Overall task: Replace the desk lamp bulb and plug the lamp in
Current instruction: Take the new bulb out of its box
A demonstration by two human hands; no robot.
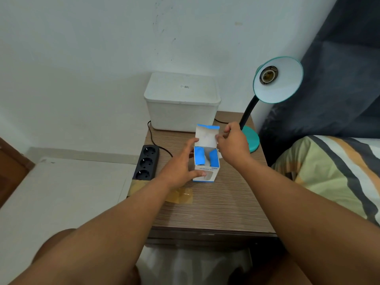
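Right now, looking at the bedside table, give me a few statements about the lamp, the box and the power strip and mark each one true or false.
1. The lamp has a bulb screwed in. False: its socket is empty.
2. The small box stands with its top flap open. True.
3. The right hand holds the flap. True.
4. A plug sits in the power strip. False: all three outlets are empty.
5. The left hand rests on the white bin. False: it steadies the small box.
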